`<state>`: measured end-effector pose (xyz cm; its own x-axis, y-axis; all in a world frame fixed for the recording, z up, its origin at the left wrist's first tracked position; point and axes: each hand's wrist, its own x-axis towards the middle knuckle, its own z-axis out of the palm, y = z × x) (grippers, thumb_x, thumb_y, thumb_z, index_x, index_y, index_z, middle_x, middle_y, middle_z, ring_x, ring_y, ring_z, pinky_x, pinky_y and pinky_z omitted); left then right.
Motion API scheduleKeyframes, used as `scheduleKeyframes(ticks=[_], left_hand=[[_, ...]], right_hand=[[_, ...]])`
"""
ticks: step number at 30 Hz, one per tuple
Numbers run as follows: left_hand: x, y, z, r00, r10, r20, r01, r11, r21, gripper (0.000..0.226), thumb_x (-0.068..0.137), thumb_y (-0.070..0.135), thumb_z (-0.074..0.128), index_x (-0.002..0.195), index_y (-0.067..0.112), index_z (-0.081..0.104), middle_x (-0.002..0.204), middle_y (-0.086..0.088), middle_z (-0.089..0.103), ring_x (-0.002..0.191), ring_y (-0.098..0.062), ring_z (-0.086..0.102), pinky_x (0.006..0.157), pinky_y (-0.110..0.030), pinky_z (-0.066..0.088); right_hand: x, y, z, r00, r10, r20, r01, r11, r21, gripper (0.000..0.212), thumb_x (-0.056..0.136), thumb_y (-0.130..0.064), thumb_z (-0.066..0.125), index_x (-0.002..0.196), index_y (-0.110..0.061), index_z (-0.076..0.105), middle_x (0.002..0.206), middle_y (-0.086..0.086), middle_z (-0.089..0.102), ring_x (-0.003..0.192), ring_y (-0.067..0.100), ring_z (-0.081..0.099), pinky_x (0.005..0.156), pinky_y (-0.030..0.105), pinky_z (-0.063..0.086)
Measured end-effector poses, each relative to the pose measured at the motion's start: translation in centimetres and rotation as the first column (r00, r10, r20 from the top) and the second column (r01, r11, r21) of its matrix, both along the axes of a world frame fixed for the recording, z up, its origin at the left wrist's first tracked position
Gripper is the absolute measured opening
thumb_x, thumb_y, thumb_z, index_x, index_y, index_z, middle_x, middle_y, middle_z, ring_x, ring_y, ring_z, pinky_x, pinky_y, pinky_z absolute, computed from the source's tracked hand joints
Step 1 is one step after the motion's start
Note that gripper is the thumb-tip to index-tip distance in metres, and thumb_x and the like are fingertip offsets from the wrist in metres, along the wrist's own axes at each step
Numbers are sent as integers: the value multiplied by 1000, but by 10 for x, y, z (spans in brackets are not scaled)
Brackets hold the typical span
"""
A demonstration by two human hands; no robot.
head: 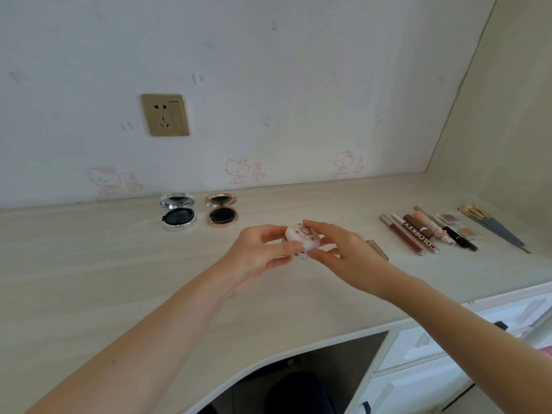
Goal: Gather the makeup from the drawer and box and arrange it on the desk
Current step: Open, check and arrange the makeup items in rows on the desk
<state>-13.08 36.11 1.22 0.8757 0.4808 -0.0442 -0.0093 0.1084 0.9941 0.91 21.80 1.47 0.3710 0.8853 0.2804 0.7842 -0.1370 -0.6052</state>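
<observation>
Round white compact [301,236], red print, held just above the desk [119,279] mid-span; left hand [260,252] and right hand [346,252] both pinch its rim, fingers curled; judged light, rigid, glossy so slippery, hinge fragile; take by the rim; open silver compact [177,215] and rose-gold compact [221,213] behind; liners and tubes [418,234] well right; bare room between

We hold one white patterned compact [301,238] between left hand [257,253] and right hand [348,251]; two open compacts [178,216] on desk [119,279].
</observation>
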Motion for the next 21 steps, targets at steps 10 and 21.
scheduleKeyframes(ticks=[10, 21], left_hand=[[-52, 24, -20, 963, 267, -40, -225, 875, 429, 56, 55, 26, 91, 105, 28, 64, 96, 14, 72, 94, 3, 64, 85, -24, 51], [-76, 23, -42, 860, 507, 62, -432, 657, 618, 47, 56, 41, 87, 90, 49, 56, 91, 29, 66, 95, 15, 56, 78, 2, 36]], right_hand=[[-41, 50, 1, 989, 146, 34, -141, 984, -104, 51, 95, -34, 53, 143, -25, 40, 136, -7, 53, 120, 6, 49, 100, 27, 44], [-76, 78, 4, 977, 185, 107, -171, 977, -124, 41, 92, -46, 50, 126, -23, 52, 125, -8, 51, 109, 7, 49, 85, 13, 37]])
